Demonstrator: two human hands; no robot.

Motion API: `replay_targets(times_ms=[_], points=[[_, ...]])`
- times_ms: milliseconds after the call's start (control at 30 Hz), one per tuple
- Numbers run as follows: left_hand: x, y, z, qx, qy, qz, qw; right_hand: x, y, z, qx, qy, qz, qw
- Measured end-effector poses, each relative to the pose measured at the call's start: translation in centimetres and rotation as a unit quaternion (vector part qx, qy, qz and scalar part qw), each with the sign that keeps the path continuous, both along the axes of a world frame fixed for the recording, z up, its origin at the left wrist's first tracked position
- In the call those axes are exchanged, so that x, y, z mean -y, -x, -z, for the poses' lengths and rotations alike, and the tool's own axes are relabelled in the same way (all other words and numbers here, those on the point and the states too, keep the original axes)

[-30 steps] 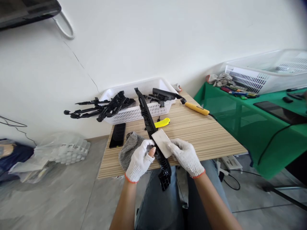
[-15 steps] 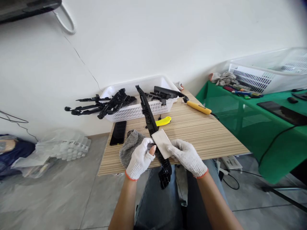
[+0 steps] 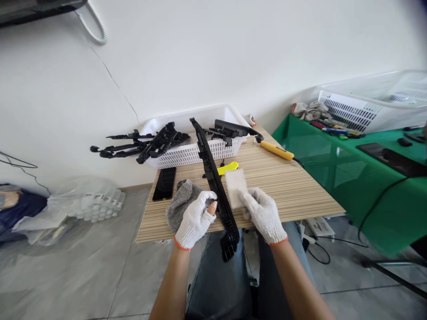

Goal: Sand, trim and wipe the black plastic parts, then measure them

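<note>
A long black plastic trim part (image 3: pixel 213 178) slants across the wooden table (image 3: pixel 283 191), its lower end jutting past the near edge over my legs. My left hand (image 3: pixel 196 218), in a white knit glove with the thumb tip bare, is closed on its left side. My right hand (image 3: pixel 262 211), gloved too, pinches a flat whitish rectangular pad (image 3: pixel 236 187) just right of the part, apart from it. A grey cloth (image 3: pixel 183 202) lies beside my left hand. Behind the part is a yellow-handled utility knife (image 3: pixel 227 168).
A white basket (image 3: pixel 187 155) holding several black plastic parts stands at the back, some sticking out leftward. A black phone (image 3: pixel 164 183) lies at left, a yellow-handled corded tool (image 3: pixel 276 150) at right. The green-covered table (image 3: pixel 310 164) carries another basket (image 3: pixel 367 106), pens and gloves.
My right hand has moved the pad off the black part, to the right and slightly up, and turned it more upright. My left hand and the part stay nearly in place.
</note>
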State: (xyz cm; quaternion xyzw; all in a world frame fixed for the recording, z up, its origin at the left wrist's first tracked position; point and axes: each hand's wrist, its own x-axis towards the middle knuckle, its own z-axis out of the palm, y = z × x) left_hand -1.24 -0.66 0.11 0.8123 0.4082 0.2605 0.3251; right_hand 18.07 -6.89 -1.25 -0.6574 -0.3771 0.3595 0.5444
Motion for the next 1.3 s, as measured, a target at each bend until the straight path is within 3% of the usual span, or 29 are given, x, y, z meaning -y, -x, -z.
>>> replay_targets(times_ms=[67,133,333,700,833,967,1133,1267,1300], points=[[0.0,0.0,-0.1,-0.009,-0.007,0.001,1.0,0.0,-0.1,0.0,0.054,-0.008,-0.083,0.995],[0.0,-0.1,-0.2,-0.014,-0.002,0.001,1.0,0.0,-0.2,0.2,0.086,-0.002,-0.113,0.99],[-0.1,0.0,0.1,-0.003,-0.005,0.005,1.0,-0.2,-0.1,0.7,0.024,0.014,-0.029,0.999],[-0.2,0.0,0.3,-0.004,-0.011,0.007,1.0,0.6,-0.8,-0.4,-0.101,-0.01,-0.023,0.995],[-0.1,0.0,0.1,-0.013,-0.017,0.006,1.0,0.6,-1.1,0.2,-0.071,-0.053,-0.047,0.995],[-0.1,0.0,0.0,-0.017,-0.024,0.004,1.0,0.0,-1.1,1.1,0.047,-0.08,-0.088,0.992],[-0.1,0.0,0.1,-0.012,-0.021,0.006,1.0,-0.4,-1.3,2.0,0.057,-0.091,-0.036,0.994],[-0.2,0.0,0.2,-0.019,-0.01,0.01,1.0,-0.2,-1.6,2.0,0.024,-0.107,-0.176,0.978],[-0.2,0.0,0.2,-0.021,-0.011,0.01,1.0,-0.2,-1.6,2.0,0.029,-0.104,-0.176,0.979]])
